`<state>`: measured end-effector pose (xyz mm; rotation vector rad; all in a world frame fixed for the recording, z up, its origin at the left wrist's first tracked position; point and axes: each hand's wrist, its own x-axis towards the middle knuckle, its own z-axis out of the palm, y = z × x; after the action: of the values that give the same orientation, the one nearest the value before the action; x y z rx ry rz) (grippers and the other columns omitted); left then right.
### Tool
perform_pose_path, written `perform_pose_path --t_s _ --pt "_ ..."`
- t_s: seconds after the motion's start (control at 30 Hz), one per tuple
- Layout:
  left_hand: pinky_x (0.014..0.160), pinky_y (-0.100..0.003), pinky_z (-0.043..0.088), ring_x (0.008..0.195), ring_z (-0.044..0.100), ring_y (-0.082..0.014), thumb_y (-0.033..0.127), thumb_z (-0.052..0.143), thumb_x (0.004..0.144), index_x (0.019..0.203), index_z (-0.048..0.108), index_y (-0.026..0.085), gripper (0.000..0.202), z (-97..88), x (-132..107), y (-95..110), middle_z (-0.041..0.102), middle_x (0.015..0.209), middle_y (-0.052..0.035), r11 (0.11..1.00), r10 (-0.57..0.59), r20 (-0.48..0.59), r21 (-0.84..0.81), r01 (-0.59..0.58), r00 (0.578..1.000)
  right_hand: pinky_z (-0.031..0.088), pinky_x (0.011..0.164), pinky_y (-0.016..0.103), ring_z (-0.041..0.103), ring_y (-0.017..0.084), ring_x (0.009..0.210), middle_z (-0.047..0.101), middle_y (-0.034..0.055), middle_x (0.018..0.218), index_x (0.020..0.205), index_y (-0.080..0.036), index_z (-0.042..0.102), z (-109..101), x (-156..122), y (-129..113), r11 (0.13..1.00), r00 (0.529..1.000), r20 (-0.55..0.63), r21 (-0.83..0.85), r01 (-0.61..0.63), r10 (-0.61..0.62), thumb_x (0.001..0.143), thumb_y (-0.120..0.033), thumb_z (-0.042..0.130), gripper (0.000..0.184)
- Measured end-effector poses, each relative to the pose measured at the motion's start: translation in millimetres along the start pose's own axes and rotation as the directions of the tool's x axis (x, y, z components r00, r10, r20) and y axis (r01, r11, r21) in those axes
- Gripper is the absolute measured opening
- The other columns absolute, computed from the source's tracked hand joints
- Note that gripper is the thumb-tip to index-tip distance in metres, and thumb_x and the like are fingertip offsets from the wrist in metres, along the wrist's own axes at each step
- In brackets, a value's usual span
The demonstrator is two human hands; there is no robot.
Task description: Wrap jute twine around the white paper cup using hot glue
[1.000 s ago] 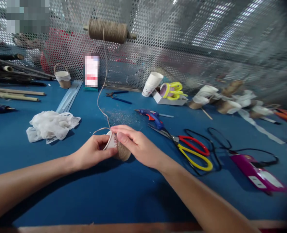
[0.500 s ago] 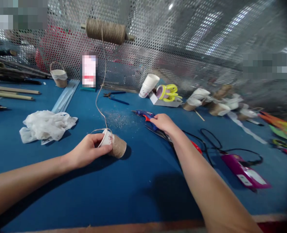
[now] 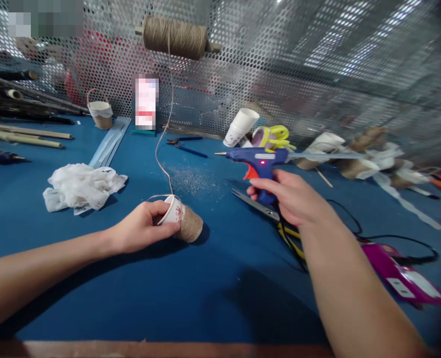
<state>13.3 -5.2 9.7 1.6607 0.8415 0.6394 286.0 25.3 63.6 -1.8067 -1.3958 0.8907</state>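
My left hand (image 3: pixel 144 226) grips a white paper cup (image 3: pixel 173 211) by its rim end, the thumb along its side. The cup lies tilted, its lower part wrapped in brown twine (image 3: pixel 190 224). From it a loose strand runs up to a twine spool (image 3: pixel 174 39) on the mesh wall. My right hand (image 3: pixel 285 196) is closed round the handle of a blue hot glue gun (image 3: pixel 258 158) with an orange trigger and a lit red light. The gun is raised, nozzle to the left, a clear glue stick out of its back. Scissors (image 3: pixel 265 210) lie beneath it.
White crumpled fabric (image 3: pixel 84 188) lies at left, near pale blue strips (image 3: pixel 110 141). Pliers (image 3: pixel 188 146), stacked paper cups (image 3: pixel 241 127) and a finished-looking small basket (image 3: pixel 101 115) stand or lie toward the back. At right is a purple power strip (image 3: pixel 399 273) with a black cord.
My right hand has lifted the glue gun off the table and turned it upright on its handle. The left hand still holds the cup. The view has shifted slightly.
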Motion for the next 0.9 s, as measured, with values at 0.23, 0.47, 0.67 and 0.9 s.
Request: perform_pose_path --t_s 0.23,0.47,0.67,0.9 --pt "0.064 -0.025 0.043 0.067 0.052 -0.0137 0.030 0.053 0.078 0.089 0.060 0.009 0.025 -4.2 2 -2 0.058 0.076 -0.0028 0.996 -0.051 0.044 -0.067 0.054 0.998 0.044 0.043 0.022 0.051 0.009 0.047 0.058 -0.0018 0.060 0.085 -0.019 0.064 11 -58 -3 0.957 0.908 0.314 0.171 0.235 -0.279 0.079 -0.034 0.058 0.017" --pt "0.071 -0.027 0.045 0.075 0.056 -0.0161 0.027 0.054 0.078 0.093 0.060 0.007 0.026 -6.7 5 -1 0.062 0.084 -0.0063 0.992 -0.034 0.057 -0.117 0.040 0.998 0.050 0.053 0.029 0.058 0.015 0.050 0.060 -0.0035 0.051 0.065 -0.027 0.062 22 -75 6 0.853 0.878 0.245 -0.234 0.466 -0.412 0.076 -0.037 0.060 0.015" --pt "0.072 -0.027 0.046 0.078 0.058 -0.0173 0.028 0.053 0.080 0.095 0.060 0.008 0.026 -7.6 5 -1 0.063 0.087 -0.0061 0.995 -0.024 0.061 -0.096 0.029 0.998 0.052 0.061 0.030 0.063 0.017 0.061 0.068 -0.0034 0.069 0.074 -0.029 0.063 24 -80 7 0.686 0.764 0.288 -0.337 0.645 -0.578 0.079 -0.032 0.057 0.009" --pt "0.074 -0.028 0.046 0.080 0.058 -0.0180 0.028 0.053 0.080 0.097 0.061 0.008 0.027 -6.4 4 0 0.064 0.089 -0.0075 0.994 -0.022 0.058 -0.101 0.028 0.998 0.051 0.058 0.030 0.063 0.019 0.062 0.066 -0.0025 0.069 0.078 -0.029 0.058 26 -80 3 0.709 0.780 0.271 -0.325 0.626 -0.565 0.076 -0.030 0.059 0.002"
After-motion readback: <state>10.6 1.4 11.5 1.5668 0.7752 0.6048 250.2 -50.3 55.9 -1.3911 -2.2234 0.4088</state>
